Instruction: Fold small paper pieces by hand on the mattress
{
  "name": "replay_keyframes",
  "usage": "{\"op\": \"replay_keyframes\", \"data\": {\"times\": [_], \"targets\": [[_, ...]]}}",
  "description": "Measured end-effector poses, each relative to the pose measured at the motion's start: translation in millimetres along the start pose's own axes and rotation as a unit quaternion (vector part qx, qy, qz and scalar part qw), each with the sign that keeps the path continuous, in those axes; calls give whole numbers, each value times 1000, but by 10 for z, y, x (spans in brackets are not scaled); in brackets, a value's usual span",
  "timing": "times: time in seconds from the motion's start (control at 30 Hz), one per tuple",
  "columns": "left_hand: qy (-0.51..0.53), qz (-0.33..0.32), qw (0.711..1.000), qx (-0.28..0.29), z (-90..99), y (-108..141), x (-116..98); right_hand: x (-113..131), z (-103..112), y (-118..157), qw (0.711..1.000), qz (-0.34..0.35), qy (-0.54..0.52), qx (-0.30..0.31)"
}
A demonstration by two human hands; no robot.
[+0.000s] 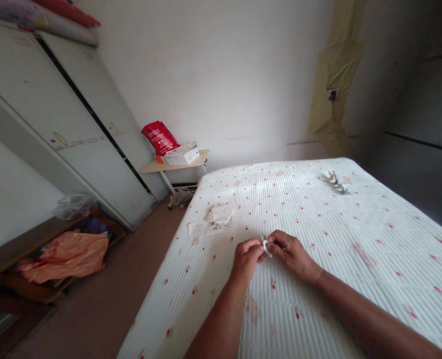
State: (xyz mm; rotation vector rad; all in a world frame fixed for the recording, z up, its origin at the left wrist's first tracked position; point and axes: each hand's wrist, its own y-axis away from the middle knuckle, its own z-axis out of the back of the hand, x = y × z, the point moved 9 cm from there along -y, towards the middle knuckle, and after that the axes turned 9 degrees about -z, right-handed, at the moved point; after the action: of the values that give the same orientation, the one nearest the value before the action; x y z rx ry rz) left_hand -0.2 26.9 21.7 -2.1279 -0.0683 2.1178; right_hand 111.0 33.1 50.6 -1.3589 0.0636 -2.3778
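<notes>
Both hands meet above the white mattress (pixel 281 309) with its red dotted pattern. Pinched between them is a small white piece, apparently folded paper (pixel 266 247). My left hand (pixel 248 257) grips its left side with thumb and fingers. On the other side, the closed fingers of my right hand (pixel 290 253) hold the same piece. Beyond my left hand lies a loose pile of printed paper slips (pixel 221 215), with one slip (pixel 196 229) at its left. Farther off to the right rest several small whitish folded pieces (pixel 335 181), too small to make out clearly.
A small table (pixel 191 164) against the wall carries a red bag (pixel 160 138) and a white box (pixel 183 156). Left of the bed stand tall pale cabinets (pixel 105 119) and a low wooden shelf with an orange plastic bag (pixel 69 254). A wall socket (pixel 332 94) is at right.
</notes>
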Motion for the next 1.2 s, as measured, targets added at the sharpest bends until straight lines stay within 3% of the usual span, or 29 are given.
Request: {"op": "replay_keyframes", "data": {"times": [0.73,0.97,1.2], "targets": [[-38,-37,998,-16,42,11,-11,-77,-27,-16,998,-41,-43,-10],[-22,-46,998,26,-36,13,41,-118,-23,-30,993,-69,-96,3],[-80,-34,996,-8,-8,-16,86,-161,-50,-53,983,-103,-148,21]]}}
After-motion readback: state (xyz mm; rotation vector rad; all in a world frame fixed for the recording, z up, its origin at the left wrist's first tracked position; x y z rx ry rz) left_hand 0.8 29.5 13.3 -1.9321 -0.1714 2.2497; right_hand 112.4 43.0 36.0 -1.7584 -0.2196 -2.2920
